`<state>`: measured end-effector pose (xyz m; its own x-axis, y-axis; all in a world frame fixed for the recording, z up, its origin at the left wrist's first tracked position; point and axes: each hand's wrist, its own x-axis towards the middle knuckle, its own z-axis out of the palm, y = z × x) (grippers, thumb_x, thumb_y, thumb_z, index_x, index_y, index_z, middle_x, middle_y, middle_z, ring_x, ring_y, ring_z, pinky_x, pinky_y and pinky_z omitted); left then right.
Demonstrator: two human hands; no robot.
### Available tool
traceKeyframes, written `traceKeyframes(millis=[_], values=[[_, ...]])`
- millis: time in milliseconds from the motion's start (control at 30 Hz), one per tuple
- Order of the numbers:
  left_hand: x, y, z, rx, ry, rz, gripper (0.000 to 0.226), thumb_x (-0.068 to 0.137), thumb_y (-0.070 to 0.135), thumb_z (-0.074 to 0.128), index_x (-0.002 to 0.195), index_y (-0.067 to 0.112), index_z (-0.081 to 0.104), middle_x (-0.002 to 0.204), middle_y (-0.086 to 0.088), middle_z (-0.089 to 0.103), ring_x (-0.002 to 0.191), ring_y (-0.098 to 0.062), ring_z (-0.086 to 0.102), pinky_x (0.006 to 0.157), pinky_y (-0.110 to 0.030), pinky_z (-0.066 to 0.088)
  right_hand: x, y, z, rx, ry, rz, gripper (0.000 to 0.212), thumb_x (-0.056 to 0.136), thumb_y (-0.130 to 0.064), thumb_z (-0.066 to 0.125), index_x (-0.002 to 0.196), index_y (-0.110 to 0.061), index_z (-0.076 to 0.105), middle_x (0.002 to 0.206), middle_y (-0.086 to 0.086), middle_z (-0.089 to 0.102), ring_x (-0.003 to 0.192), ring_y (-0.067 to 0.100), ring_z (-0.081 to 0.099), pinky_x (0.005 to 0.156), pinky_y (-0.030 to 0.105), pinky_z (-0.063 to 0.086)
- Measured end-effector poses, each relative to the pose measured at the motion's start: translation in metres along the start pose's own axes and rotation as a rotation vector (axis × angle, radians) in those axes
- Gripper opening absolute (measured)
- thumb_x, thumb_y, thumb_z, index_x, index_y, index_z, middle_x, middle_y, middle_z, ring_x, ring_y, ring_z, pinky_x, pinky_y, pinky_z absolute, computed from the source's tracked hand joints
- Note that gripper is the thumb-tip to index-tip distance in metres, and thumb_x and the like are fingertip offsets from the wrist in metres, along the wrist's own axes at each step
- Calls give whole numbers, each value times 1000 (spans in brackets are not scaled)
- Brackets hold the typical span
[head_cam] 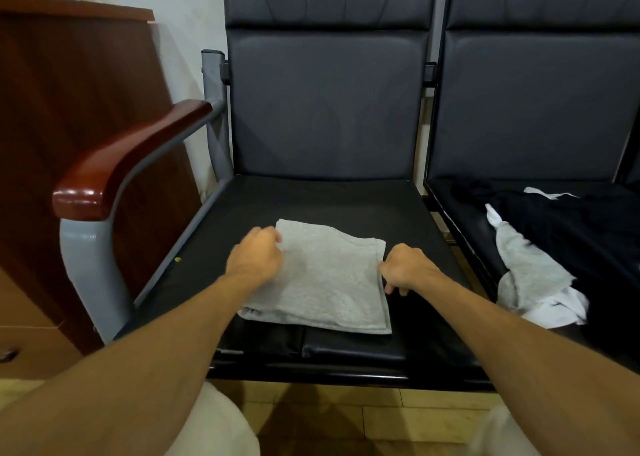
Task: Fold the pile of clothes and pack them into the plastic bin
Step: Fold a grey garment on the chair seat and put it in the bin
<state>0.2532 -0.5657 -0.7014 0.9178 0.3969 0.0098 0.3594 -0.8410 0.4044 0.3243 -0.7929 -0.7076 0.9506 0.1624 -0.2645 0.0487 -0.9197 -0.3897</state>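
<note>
A light grey garment [329, 279], folded into a flat rectangle, lies on the black seat [311, 199] of the chair in front of me. My left hand [254, 256] rests on its left edge with the fingers curled at the cloth. My right hand [407, 268] sits at the right edge, fingers curled down onto the fold. On the neighbouring seat to the right lies a loose pile of clothes [568, 241]: black cloth with a grey piece [530, 272] and a white piece [557, 308] at its front. No plastic bin is in view.
A wooden armrest [131, 161] on a grey metal frame rises left of the seat. A brown wooden cabinet [69, 92] stands further left. Dark padded backrests [325, 102] stand behind both seats. Tiled floor shows below the seat's front edge.
</note>
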Motion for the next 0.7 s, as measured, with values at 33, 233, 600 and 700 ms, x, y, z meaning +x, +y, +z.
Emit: traceKeyframes(millis=[33, 233, 600, 700], values=[[6, -11, 0, 32, -9, -86, 32, 96, 16, 44, 127, 15, 52, 133, -10, 49, 117, -29, 51, 101, -44, 43, 0, -3, 1, -2, -13, -4, 27, 91, -21, 48, 74, -11, 66, 67, -1, 71, 61, 16, 63, 72, 31, 55], [4, -16, 12, 260, -197, -186, 68, 96, 60, 30, 139, 7, 38, 143, -16, 43, 131, -32, 40, 108, -44, 27, 5, -17, 8, 26, -87, 7, 37, 88, -49, 55, 75, -15, 57, 70, 0, 66, 75, 17, 62, 76, 32, 51], [-7, 2, -10, -679, -317, -450, 24, 92, 11, 58, 109, 7, 42, 94, -9, 52, 80, -21, 54, 75, -36, 46, 13, -27, 13, 244, -167, 28, 45, 81, -36, 69, 119, -13, 59, 117, 3, 60, 102, 21, 60, 84, 33, 51], [-13, 0, -18, -845, -414, -602, 23, 84, 11, 67, 99, 4, 52, 97, -14, 61, 80, -27, 60, 70, -39, 51, 8, -26, 10, 367, -161, -6, 52, 87, -34, 63, 133, -11, 52, 132, 5, 55, 114, 24, 58, 92, 34, 49]])
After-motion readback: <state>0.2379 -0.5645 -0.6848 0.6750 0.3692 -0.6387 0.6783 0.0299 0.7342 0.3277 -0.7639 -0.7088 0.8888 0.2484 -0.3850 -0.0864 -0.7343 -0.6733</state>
